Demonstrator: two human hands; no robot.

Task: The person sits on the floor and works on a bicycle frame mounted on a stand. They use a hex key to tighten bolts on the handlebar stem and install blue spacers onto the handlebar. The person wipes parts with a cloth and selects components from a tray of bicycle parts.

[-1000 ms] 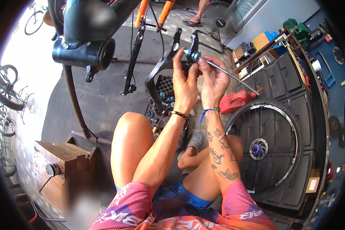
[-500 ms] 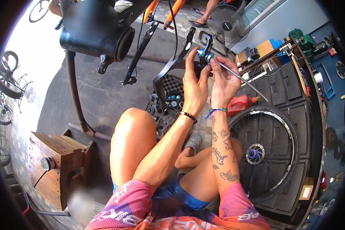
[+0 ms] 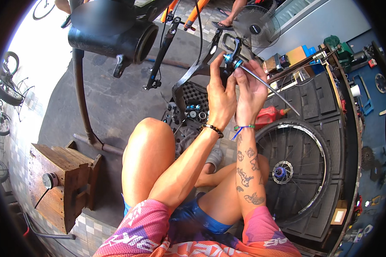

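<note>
A black bicycle frame part (image 3: 208, 65) with curved arms is in front of me, with blue ringed fittings (image 3: 232, 61) at a joint of its upright black link. My left hand (image 3: 221, 100) grips it at this joint, index finger stretched up beside the left blue fitting, thumb on the black piece. A long thin metal rod (image 3: 283, 99) slants from the right blue fitting down to the right. My right hand (image 3: 249, 92) is around the rod close to the fitting, its thumb near the joint and its fingers loosely curled behind the rod.
Below the part, a foam-lined case (image 3: 196, 97) carries small blue and black pieces. A spoked wheel (image 3: 283, 171) lies right beside a red container (image 3: 268, 115). A wooden crate (image 3: 64, 184) stands at left; a black frame tube (image 3: 111, 43) and a fan (image 3: 256, 26) are farther off.
The fingers of my right hand have loosened and spread a little around the rod. The rod and frame part have shifted slightly in the picture, along with the whole view.
</note>
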